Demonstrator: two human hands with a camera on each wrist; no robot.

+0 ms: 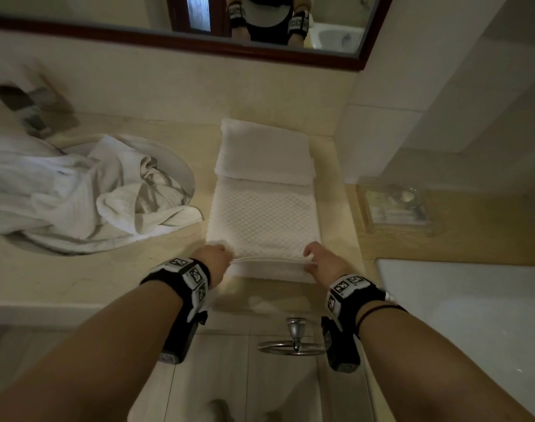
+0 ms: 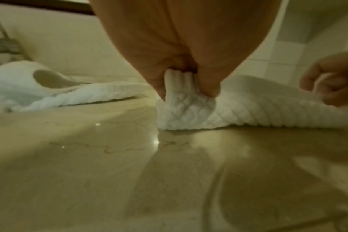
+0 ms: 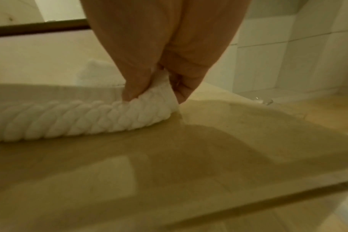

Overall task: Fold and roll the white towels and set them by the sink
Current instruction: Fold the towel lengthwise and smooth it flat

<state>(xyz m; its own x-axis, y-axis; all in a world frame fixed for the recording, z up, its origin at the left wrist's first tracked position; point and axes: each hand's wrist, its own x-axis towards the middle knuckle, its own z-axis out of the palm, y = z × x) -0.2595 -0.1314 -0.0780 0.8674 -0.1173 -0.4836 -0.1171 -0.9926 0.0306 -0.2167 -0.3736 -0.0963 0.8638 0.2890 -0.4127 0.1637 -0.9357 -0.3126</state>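
Observation:
A white textured towel (image 1: 263,220) lies folded in a long strip on the beige counter, right of the sink. My left hand (image 1: 219,257) pinches its near left corner (image 2: 186,95), thumb and fingers curled round the lifted edge. My right hand (image 1: 316,258) pinches the near right corner (image 3: 159,94) the same way. The near edge is turned up off the counter between both hands. Behind the strip, against the wall, lies a plump folded white towel (image 1: 264,152).
A heap of crumpled white towels (image 1: 77,190) fills the round sink (image 1: 187,172) on the left. A clear glass tray (image 1: 394,208) stands at the right on the counter (image 1: 92,269). A mirror (image 1: 199,25) hangs above. A chrome towel ring (image 1: 293,339) hangs below the counter's front.

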